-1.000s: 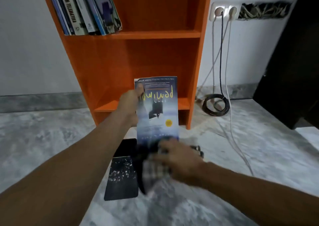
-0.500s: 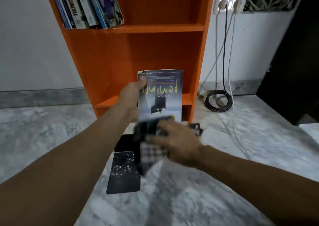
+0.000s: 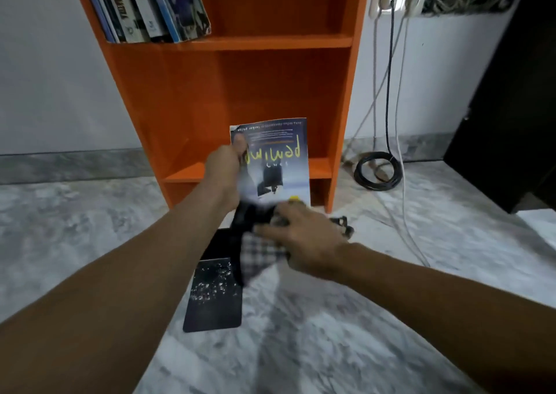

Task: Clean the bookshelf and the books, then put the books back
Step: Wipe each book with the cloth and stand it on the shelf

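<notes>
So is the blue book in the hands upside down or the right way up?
Upside down. The blue book shows its yellow title letters flipped over, while the left hand grips its top corner.

The blue book [image 3: 279,165] bears yellow upside-down lettering "pemim…" (its small print and the shelved books' [image 3: 144,5] spines are illegible).

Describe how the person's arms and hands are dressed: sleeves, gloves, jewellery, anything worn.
Both forearms are bare as far as the frame shows, with no sleeve in view. The left hand and the right hand are ungloved. No watch, ring or bracelet shows, though blur softens the right fingers.
</notes>
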A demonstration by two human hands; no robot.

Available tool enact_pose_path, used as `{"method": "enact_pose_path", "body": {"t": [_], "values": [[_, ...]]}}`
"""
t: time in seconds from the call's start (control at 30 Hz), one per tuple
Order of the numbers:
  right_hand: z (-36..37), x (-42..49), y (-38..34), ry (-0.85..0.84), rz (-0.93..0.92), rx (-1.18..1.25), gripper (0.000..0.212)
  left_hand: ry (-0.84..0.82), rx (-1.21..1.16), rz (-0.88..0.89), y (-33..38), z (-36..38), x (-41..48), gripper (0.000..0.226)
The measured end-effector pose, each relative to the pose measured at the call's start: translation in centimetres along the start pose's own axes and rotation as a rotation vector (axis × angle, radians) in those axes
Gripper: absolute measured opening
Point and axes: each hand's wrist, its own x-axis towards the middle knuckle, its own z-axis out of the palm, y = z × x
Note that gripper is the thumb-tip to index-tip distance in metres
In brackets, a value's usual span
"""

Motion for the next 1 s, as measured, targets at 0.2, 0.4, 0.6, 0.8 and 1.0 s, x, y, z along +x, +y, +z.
{"method": "enact_pose_path", "body": {"t": [0.2,0.4,0.6,0.8,1.0], "values": [[1.7,-2.7,-0.5,-0.574,0.305,0.359,0.026,0.211,-0.027,0.051,-0.7,-1.3,0.9,0.034],[4.4,-2.6,-0.3,-0.936,0.436,0.611,0.056,0.439,0.200,0.030,-3.6,-1.5,1.9,0.056],[9.6,-3.3,0.4,-0.990,0.361,0.383,0.074,0.567,0.100,-0.001,-5.9,-0.3,3.6,0.055],[9.2,-0.7,1.9,-0.559,0.680,0.759,0.081,0.636,0.086,-0.119,-7.4,0.0,4.2,0.057],[6.0,2.3,1.6,0.002,0.994,1.591,0.052,0.532,0.593,-0.139,-8.6,-1.4,5.5,0.054]]}}
